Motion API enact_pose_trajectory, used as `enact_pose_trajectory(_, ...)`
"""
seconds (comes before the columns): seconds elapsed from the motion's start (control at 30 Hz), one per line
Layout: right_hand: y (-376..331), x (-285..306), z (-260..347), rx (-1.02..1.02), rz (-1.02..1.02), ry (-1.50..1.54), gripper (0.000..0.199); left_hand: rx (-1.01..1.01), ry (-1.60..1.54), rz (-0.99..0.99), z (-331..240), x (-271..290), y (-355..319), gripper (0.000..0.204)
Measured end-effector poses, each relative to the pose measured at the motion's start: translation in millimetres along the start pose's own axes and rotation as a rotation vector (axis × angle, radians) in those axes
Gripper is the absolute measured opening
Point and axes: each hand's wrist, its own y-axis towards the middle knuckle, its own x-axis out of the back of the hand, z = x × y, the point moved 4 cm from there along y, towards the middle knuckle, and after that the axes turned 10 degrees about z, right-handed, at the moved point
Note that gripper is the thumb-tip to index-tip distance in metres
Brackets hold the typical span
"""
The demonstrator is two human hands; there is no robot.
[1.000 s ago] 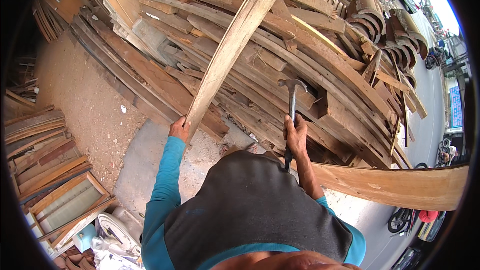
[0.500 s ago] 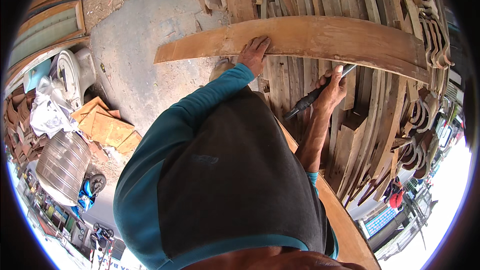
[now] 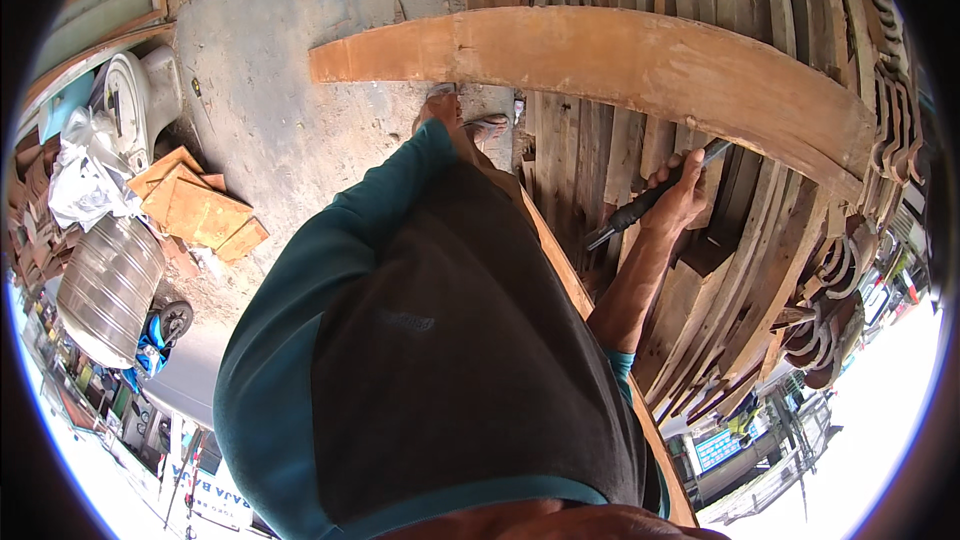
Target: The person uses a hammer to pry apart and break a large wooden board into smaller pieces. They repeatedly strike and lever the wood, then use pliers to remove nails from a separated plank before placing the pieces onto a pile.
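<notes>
A long, wide brown plank [image 3: 600, 60] lies crosswise in front of me, its right part over stacked timber and its left end over the concrete. My right hand [image 3: 682, 195] is closed around a black-handled bar-like tool [image 3: 628, 216]. The tool's grey metal end touches or passes under the plank's near edge; which one, I cannot tell. My left hand [image 3: 440, 112] is low beside the plank's near edge, off its top face. Its fingers are not clear enough to tell their shape. A sandalled foot [image 3: 488, 126] shows beside it.
Stacked timber [image 3: 570, 160] fills the right side, with curved roof tiles [image 3: 830, 315] beyond it. Another long board [image 3: 553, 240] runs close by my right side. At left are a white toilet [image 3: 130, 105], orange-brown wooden pieces [image 3: 195, 205] and a ribbed metal tank [image 3: 110, 285] on or beside the concrete floor [image 3: 270, 50].
My left hand has left the plank's top face and moved left and down to its near edge. The right hand still grips the tool. The whole view has shifted slightly.
</notes>
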Motion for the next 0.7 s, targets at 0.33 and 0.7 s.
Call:
enact_pose_trajectory(0.33, -48, 42, -48, -0.199, 0.119, -0.444, 0.043, -0.899, 1.185, -0.351, -169, 14, 31, 0.078)
enact_pose_trajectory(0.7, -107, 20, -114, -0.425, 0.237, -0.535, 0.038, -0.143, 1.815, 0.539, -256, -43, 82, 0.08)
